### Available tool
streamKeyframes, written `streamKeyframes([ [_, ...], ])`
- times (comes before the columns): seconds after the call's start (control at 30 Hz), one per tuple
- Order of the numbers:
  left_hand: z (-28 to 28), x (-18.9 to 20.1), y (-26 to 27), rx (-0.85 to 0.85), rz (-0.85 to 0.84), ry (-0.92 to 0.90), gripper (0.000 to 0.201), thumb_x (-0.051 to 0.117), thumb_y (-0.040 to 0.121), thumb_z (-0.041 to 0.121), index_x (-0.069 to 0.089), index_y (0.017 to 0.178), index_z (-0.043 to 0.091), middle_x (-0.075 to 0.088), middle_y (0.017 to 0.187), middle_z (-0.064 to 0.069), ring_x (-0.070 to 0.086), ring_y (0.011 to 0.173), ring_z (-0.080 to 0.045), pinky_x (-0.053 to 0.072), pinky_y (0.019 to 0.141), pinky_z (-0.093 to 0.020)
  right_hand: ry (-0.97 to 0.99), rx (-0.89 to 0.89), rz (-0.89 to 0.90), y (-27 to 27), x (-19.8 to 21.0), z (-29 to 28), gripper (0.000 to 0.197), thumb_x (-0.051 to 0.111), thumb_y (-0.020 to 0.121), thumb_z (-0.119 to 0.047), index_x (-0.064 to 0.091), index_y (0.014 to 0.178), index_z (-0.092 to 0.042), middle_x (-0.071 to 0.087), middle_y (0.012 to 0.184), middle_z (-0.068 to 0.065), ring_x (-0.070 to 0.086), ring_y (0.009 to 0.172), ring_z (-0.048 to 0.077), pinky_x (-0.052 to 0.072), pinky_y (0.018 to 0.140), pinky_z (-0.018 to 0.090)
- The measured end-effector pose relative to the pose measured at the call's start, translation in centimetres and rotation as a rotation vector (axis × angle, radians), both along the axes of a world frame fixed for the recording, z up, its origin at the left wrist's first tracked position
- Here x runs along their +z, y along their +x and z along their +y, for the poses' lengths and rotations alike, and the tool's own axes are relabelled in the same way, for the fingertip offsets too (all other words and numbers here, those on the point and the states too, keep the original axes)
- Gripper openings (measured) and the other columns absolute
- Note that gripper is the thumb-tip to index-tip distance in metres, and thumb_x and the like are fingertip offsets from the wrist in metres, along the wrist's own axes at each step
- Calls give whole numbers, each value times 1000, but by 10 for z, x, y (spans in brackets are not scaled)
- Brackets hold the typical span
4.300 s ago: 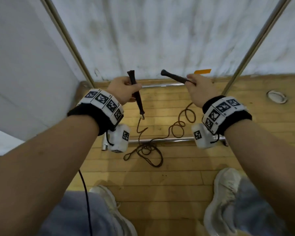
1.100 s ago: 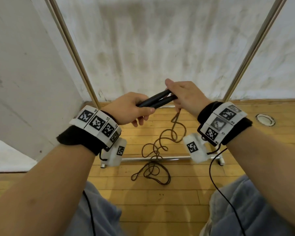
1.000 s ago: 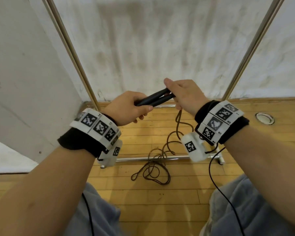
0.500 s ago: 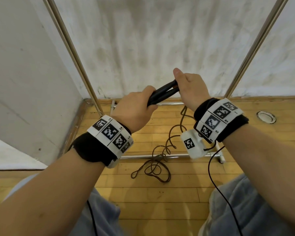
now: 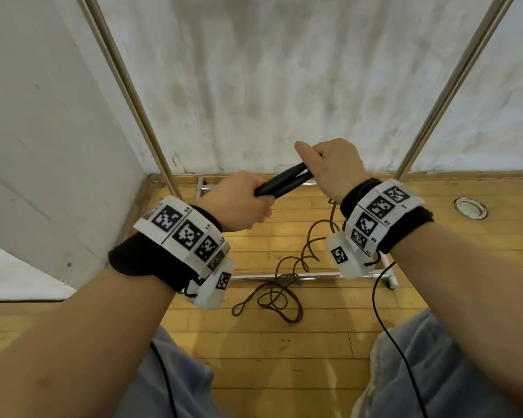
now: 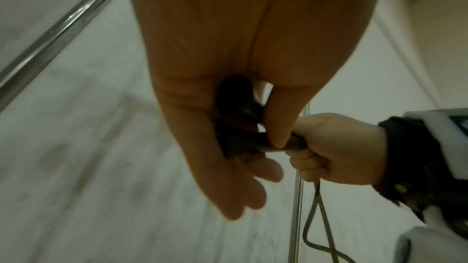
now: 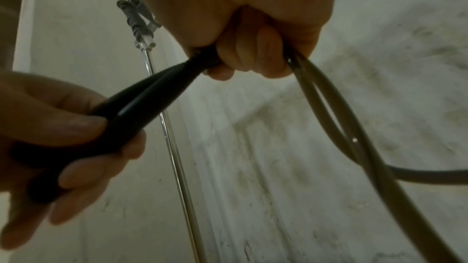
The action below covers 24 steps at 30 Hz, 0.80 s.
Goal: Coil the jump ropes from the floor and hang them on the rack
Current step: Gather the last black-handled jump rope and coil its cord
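The 2 black jump-rope handles (image 5: 284, 184) lie side by side, held at the centre of the head view, above the wooden floor (image 5: 284, 357). The left hand (image 5: 239, 203) curls its fingers and thumb round the butt ends, while the right hand (image 5: 335, 167) is fisted round the cord ends, thumb stretched along the top. In the right wrist view the 2 strands of brown cord (image 7: 336, 119) leave that fist and cross just below it.

From the right hand the cord (image 5: 311, 245) drops in loose spirals to a tangled heap (image 5: 272, 300) on the floor at lower centre, lying across the rack's lower chrome bar (image 5: 317, 276). The rack's 2 slanted uprights (image 5: 127, 92) rise at upper left and upper right against the stained white wall (image 5: 269, 70).

My judgement is that the task is at an early stage: the handles are gathered together, but no loop is wound yet, most of the cord is still on the floor, and nothing hangs on the rack in these views. Coiling and hanging both remain.
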<state>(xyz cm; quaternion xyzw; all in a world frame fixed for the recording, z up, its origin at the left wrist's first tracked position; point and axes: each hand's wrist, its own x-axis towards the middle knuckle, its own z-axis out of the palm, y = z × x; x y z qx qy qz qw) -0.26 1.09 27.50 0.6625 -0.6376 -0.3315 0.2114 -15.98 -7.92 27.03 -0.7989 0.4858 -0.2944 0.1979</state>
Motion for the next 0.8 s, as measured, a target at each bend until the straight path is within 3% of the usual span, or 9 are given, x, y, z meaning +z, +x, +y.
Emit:
streamKeyframes([
  [0.1,1,-6,-9,13,-234,-141,15,48,98,30,54,96,16,56,75,4,54,63,-11,39,53,-25,-54,-4,59,3,1,-2,58,39,99,-39,27,48,-13,25,46,0,26,45,18,27,53,31],
  [0.2,3,-6,-6,-28,-275,-208,13,52,96,35,49,92,23,51,71,8,49,59,-5,31,50,-21,-19,-17,-11,2,4,-7,59,44,95,-44,28,47,-15,25,44,-2,25,41,15,27,47,28],
  [0.33,3,-1,12,-100,-68,-126,14,57,94,29,57,84,20,53,56,9,49,43,0,39,43,-14,137,13,-194,3,1,-6,56,50,89,-54,39,51,-15,28,45,-7,27,38,7,29,45,18],
  [0.4,3,-1,16,-40,5,-186,21,56,95,27,56,76,19,53,50,9,48,40,0,39,43,-14,275,65,-398,4,2,-5,48,49,90,-54,51,63,-14,37,46,-8,33,41,9,32,49,23],
  [0.47,0,-1,16,54,113,-247,21,53,97,27,56,80,15,55,53,7,52,45,-6,43,46,-19,401,131,-545,3,2,-3,44,46,93,-51,55,71,-14,47,50,-6,43,45,13,38,51,27],
  [0.57,-4,0,12,218,436,-292,14,47,100,25,54,94,15,57,60,3,62,55,-14,48,47,-25,322,189,-366,7,-4,1,40,42,97,-42,54,69,-16,59,58,-4,52,53,7,44,62,26],
  [0.67,-6,-1,5,280,619,-274,11,44,101,27,50,96,20,59,58,3,67,59,-18,53,51,-26,229,242,-91,16,-11,9,29,42,98,-30,49,71,-24,59,65,-8,52,55,0,38,60,19],
  [0.73,-9,-1,2,296,588,-283,10,44,101,28,49,94,22,56,55,3,61,55,-19,51,50,-28,297,277,-89,20,-14,14,22,42,98,-24,48,77,-26,57,68,-6,60,63,9,45,66,25],
  [0.8,-13,0,0,301,556,-313,9,46,100,28,49,93,22,51,54,3,52,53,-20,43,47,-30,411,268,-253,20,-15,16,18,43,98,-19,51,82,-24,52,63,-4,58,54,13,49,65,34],
])
